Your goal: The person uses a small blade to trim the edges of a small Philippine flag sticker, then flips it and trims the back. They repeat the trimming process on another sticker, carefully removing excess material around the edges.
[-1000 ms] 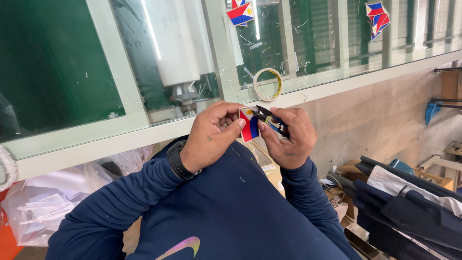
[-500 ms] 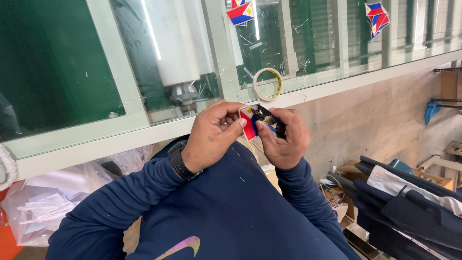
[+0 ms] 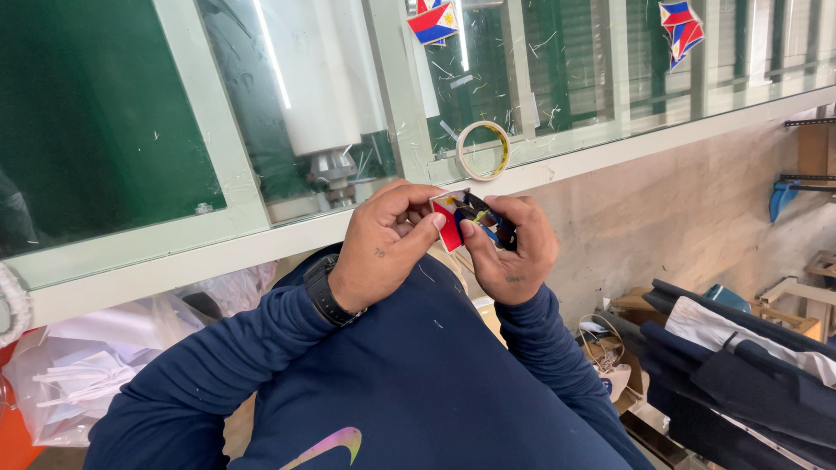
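Gripping persists: left hand and right hand both pinch the small flag sticker. Position unchanged below tape roll; right hand sits marginally lower than before.

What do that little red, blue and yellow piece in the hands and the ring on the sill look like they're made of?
The piece looks like thin printed card or paper: flat, crisp edges. The ring looks like a tape roll: pale wound band around an open core.

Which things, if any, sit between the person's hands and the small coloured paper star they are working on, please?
Nothing visible does. The left hand and the right hand both pinch the paper star directly. The tape roll stands apart on the window ledge above them.
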Demonstrator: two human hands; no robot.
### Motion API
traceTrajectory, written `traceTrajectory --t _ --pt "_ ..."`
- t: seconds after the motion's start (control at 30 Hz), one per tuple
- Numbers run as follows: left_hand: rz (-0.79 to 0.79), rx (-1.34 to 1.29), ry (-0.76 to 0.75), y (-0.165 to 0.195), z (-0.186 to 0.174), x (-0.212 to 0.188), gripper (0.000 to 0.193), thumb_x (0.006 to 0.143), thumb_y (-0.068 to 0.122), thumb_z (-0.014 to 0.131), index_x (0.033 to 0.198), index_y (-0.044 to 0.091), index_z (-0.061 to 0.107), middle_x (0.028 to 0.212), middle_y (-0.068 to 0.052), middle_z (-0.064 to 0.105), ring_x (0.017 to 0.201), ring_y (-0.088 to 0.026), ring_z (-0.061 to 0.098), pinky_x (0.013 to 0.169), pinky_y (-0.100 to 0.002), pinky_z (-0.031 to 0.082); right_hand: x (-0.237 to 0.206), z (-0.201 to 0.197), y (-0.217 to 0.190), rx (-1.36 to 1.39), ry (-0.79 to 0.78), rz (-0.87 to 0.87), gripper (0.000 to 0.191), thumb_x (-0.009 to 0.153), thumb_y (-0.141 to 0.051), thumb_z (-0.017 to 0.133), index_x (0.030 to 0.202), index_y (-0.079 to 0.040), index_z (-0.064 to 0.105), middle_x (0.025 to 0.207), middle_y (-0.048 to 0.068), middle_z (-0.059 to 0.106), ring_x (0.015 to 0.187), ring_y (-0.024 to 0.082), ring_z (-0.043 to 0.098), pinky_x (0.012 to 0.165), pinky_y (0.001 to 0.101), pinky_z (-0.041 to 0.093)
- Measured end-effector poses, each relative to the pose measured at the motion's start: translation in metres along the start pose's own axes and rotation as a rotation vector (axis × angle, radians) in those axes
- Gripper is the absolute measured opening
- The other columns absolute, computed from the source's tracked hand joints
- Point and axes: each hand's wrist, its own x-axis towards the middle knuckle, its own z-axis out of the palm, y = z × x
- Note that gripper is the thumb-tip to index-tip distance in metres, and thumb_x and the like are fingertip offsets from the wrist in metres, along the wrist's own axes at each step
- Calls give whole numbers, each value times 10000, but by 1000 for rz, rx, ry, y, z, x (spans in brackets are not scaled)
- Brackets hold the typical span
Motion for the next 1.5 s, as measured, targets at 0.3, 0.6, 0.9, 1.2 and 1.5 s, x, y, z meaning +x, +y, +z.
traceTrajectory --t 0.3,0.6,0.9,1.2,1.5 --pt "4 65 -21 2 -3 0 241 964 -8 670 1204 3 689 1020 -27 592 873 -56 605 761 -205 540 2 0 -1 26 5 21 335 903 -60 839 1148 2 619 899 94 646 739 132 626 660 254 501" --pt "12 51 -18 1 -3 0 246 966 -8 665 1211 4 687 1023 -27 596 876 -58 610 766 -202 533 3 0 -3 -1 2 -2 342 894 -53 845 1151 -1 624 909 97 652 733 132 625 658 255 498" --pt "30 154 -13 6 -4 1 241 957 5 673 1197 6 698 1000 -30 602 844 -59 603 726 -202 521 4 2 -2 -30 19 -16 343 890 -45 845 1150 -6 625 918 100 656 755 141 645 668 255 516" --pt "46 70 -11 5 -2 0 225 975 -15 652 1198 -7 684 1051 -34 609 890 -66 629 784 -207 543 -10 17 5 75 76 69 338 931 -54 816 1187 -8 599 1002 105 672 828 153 648 759 278 541" --pt "-34 -109 -27 -7 -3 1 185 996 12 606 1176 -4 644 1040 -20 662 917 -59 647 825 -219 557 -17 27 13 231 107 72 334 926 -5 795 1181 -6 579 1091 139 623 881 151 593 766 276 493"
